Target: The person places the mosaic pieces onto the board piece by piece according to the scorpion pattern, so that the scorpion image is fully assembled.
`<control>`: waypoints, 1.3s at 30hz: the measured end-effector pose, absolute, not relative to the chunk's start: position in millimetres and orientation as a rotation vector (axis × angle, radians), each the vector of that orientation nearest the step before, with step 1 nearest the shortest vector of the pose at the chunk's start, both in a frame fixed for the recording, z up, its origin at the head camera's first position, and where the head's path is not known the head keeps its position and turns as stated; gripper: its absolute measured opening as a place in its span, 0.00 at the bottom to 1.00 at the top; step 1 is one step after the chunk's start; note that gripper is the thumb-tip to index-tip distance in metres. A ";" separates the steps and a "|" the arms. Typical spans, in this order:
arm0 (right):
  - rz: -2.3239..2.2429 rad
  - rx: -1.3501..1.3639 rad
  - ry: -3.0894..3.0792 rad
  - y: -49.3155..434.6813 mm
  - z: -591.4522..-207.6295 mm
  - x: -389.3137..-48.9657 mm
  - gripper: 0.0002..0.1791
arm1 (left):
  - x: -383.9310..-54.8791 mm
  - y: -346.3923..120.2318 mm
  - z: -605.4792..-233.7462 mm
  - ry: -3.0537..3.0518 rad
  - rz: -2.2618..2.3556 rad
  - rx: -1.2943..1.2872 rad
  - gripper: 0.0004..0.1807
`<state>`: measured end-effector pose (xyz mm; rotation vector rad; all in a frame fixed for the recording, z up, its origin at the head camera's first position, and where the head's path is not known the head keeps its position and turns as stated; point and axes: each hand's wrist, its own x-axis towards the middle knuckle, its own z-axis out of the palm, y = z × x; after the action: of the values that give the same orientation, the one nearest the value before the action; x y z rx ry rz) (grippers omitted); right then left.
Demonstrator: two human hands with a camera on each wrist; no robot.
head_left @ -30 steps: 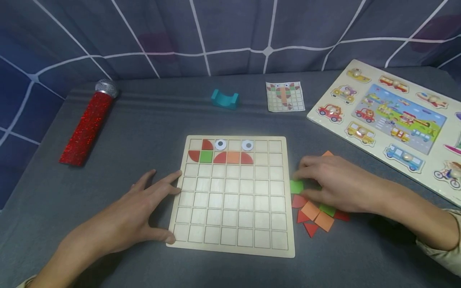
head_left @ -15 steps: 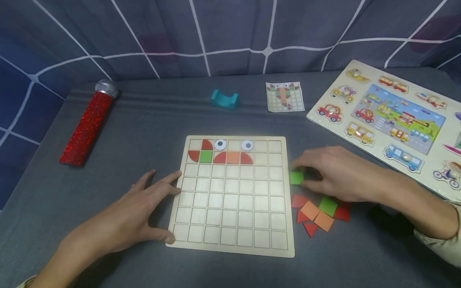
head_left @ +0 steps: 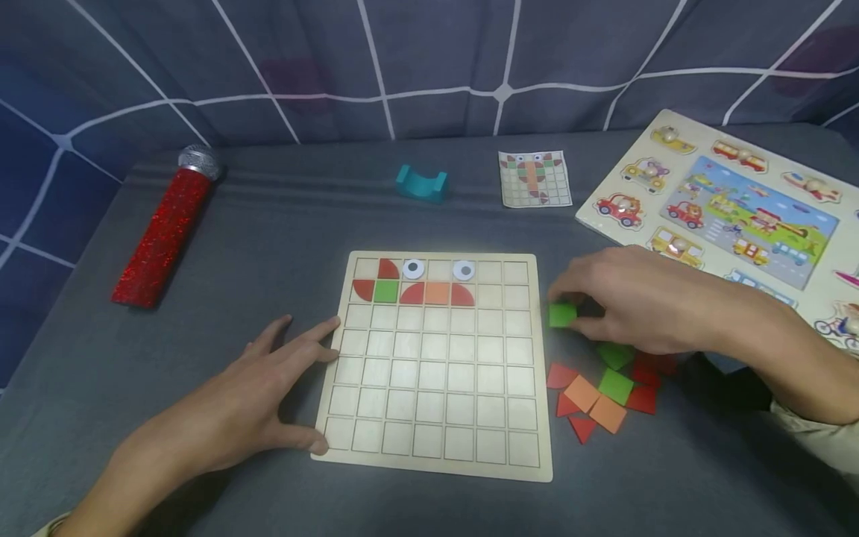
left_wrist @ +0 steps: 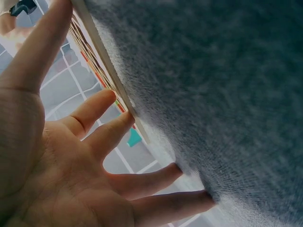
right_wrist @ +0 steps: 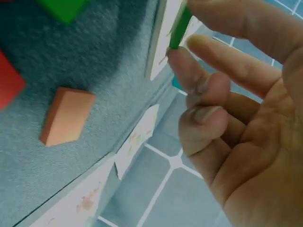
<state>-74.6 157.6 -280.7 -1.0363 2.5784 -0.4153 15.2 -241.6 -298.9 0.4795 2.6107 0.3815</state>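
My right hand (head_left: 637, 302) pinches a green square tile (head_left: 561, 315) between thumb and fingertips, just off the right edge of the wooden grid board (head_left: 429, 380). In the right wrist view this tile (right_wrist: 181, 27) stands edge-on between the fingertips, with the other fingers curled. My left hand (head_left: 248, 399) lies with fingers spread, its fingertips and thumb at the board's left edge. Set in the board's top two rows are red quarter-circles (head_left: 463, 295), a green square (head_left: 385, 291), an orange square (head_left: 437, 293) and two eye discs (head_left: 413, 269).
Loose red, orange and green tiles (head_left: 608, 414) lie right of the board. Behind it are a small pattern card (head_left: 535, 195) and a teal curved block (head_left: 421, 184). A vehicle peg puzzle (head_left: 748, 216) lies at the back right, a red glitter microphone (head_left: 164, 235) at the left.
My right hand has lifted from the pile and moved toward the back with the green tile, uncovering more red and green tiles. My left hand stays at the board's edge.
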 end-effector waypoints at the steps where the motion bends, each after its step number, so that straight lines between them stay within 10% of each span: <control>1: -0.423 -1.043 2.592 156.5 -279.7 -76.2 0.17 | 15.2 -241.6 -298.9 2.611 0.381 0.477 0.50; 39: -0.602 -1.104 2.611 98.8 -303.5 -91.3 0.15 | 14.8 -240.2 -299.6 2.614 0.363 0.461 0.50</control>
<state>-91.3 98.8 -303.5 -1.1036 2.6113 -0.6016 14.8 -240.2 -299.6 0.4611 2.6138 0.3632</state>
